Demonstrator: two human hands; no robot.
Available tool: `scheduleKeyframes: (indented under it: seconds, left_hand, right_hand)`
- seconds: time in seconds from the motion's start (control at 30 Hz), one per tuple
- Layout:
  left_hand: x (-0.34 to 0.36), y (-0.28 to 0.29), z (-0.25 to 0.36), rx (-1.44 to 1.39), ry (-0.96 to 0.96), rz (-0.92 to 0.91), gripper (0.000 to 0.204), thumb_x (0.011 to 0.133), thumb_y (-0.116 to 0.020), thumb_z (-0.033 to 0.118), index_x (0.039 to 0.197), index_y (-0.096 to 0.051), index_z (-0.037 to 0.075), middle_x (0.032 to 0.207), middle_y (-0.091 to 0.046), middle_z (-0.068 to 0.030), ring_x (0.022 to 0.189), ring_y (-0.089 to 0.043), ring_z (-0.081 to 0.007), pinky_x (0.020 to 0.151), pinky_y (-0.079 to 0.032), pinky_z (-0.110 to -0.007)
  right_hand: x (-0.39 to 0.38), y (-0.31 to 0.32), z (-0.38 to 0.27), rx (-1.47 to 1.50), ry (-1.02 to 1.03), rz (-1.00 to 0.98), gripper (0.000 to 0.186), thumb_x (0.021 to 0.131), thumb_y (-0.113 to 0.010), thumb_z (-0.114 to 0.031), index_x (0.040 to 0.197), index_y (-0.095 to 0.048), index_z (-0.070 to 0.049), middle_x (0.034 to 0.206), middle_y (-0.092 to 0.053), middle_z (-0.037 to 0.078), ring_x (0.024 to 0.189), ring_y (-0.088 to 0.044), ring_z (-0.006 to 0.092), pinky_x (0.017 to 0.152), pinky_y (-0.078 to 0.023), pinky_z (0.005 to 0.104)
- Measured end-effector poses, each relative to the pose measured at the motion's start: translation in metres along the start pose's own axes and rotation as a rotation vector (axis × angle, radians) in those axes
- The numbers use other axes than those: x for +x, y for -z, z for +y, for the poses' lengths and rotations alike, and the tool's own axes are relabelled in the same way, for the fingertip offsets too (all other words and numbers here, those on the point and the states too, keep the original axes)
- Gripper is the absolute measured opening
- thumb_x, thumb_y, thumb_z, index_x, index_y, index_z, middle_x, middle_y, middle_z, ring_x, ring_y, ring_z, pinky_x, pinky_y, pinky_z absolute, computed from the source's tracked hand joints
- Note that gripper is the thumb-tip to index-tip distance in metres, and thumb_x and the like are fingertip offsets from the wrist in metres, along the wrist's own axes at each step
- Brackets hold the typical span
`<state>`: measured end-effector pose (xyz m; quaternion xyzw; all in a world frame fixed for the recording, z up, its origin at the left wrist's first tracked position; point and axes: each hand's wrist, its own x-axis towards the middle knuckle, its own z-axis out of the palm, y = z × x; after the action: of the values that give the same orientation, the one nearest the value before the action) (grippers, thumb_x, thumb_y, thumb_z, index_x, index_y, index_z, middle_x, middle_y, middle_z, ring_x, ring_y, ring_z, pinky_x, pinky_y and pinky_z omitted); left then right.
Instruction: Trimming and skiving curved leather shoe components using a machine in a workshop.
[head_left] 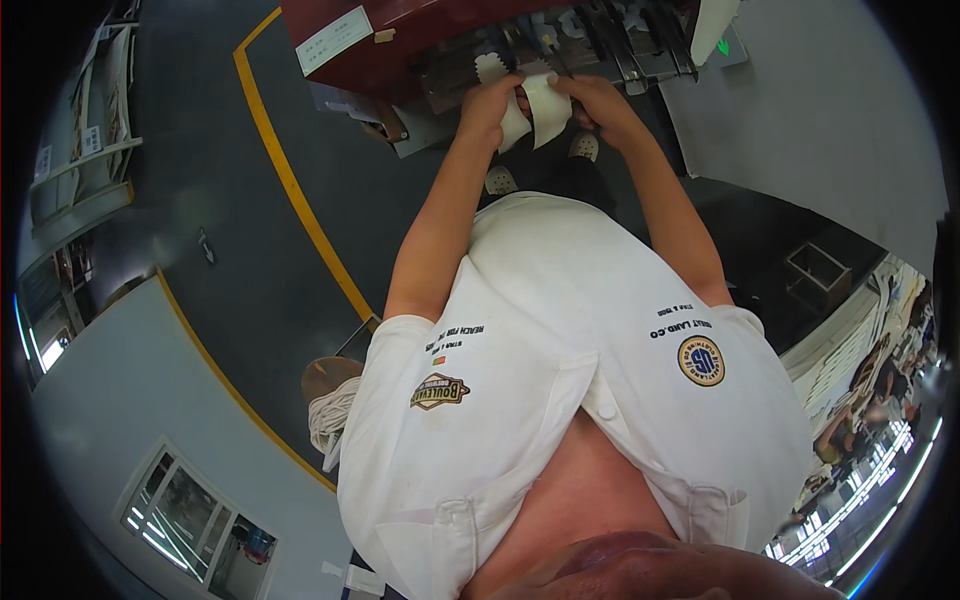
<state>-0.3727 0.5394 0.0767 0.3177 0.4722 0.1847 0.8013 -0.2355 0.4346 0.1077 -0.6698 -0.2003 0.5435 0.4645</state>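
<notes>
Both my hands are raised in front of a dark red machine [420,40], close to its metal front. My left hand [487,112] is closed on a pale, off-white flat piece [513,128] that hangs below the fingers. A strip with a scalloped edge [490,68] shows just above that hand; whether it belongs to the same piece I cannot tell. My right hand [598,104] pinches the upper right edge of a second off-white flat piece [547,112], which curves downward. The two pieces hang side by side with a narrow dark gap between them. Some fingertips are hidden.
Dark metal bars [625,50] jut from the machine to the right of my hands. A grey panel [800,110] stands at the right. A yellow line [290,180] crosses the dark floor at the left, with a shelf rack [85,150] beyond. A small metal frame [820,265] sits lower right.
</notes>
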Motion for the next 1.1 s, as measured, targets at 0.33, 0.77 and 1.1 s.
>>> scheduleKeyframes:
  seconds: [0.33, 0.77, 1.1]
  left_hand:
    - [-0.014, 0.002, 0.002, 0.361, -0.071, -0.055, 0.027, 0.076, -0.069, 0.024, 0.083, -0.065, -0.002, 0.071, -0.064, -0.0079, 0.056, -0.06, -0.0144, 0.052, -0.047, -0.027]
    - [0.003, -0.006, 0.005, 0.666, -0.261, 0.083, 0.03, 0.075, -0.068, 0.025, 0.071, -0.066, -0.005, 0.062, -0.063, -0.0089, 0.052, -0.062, -0.015, 0.05, -0.047, -0.026]
    - [0.002, -0.005, 0.003, 0.858, -0.251, 0.111, 0.035, 0.077, -0.062, 0.036, 0.066, -0.069, 0.003, 0.057, -0.065, -0.0076, 0.054, -0.065, -0.0176, 0.06, -0.051, -0.03]
  right_hand:
    - [0.028, -0.004, 0.014, -0.278, 0.102, 0.228, 0.034, 0.08, -0.067, -0.031, 0.086, -0.067, 0.003, 0.072, -0.064, 0.005, 0.058, -0.057, 0.0114, 0.05, -0.042, 0.0262]
    - [0.025, -0.013, 0.013, -0.463, 0.183, 0.337, 0.044, 0.08, -0.064, -0.042, 0.079, -0.067, 0.003, 0.061, -0.061, 0.01, 0.058, -0.057, 0.0141, 0.056, -0.044, 0.03]
    - [0.043, -0.005, 0.017, -0.641, 0.268, 0.385, 0.042, 0.082, -0.063, -0.039, 0.081, -0.067, 0.003, 0.064, -0.063, 0.01, 0.062, -0.059, 0.0116, 0.057, -0.045, 0.0296]
